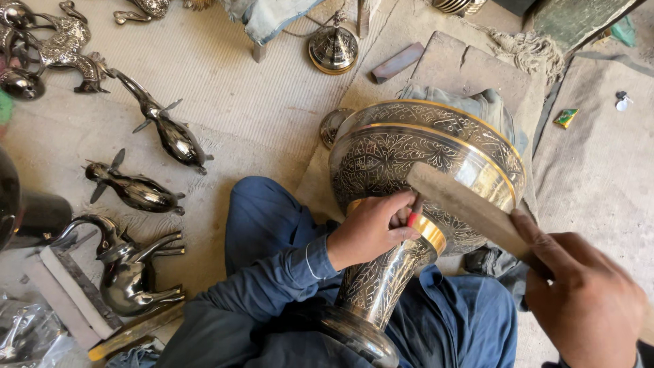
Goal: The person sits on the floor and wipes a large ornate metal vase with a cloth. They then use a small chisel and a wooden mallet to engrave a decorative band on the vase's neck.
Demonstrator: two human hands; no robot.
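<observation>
Soft daylight is falling evenly over my lap, casting only faint shadows. Bright glints are bouncing off the engraved metal vase (409, 170) and the polished figurines (136, 191). My right hand (586, 300) is blurring slightly; edges are bending from wide-lens distortion.

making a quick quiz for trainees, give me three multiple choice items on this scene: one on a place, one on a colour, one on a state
1. Where does the engraved vase lie?
A. across the person's lap
B. on a shelf
C. inside a box

2. What colour are the person's trousers?
A. red
B. blue
C. white

3. What is the right hand doing?
A. resting open on the floor
B. holding a flat wooden block
C. gripping a dolphin figure

Answers: 1 A, the vase rests tilted over the legs. 2 B, the cloth is plainly blue. 3 B, the fingers clasp the block's end against the bowl.
</observation>
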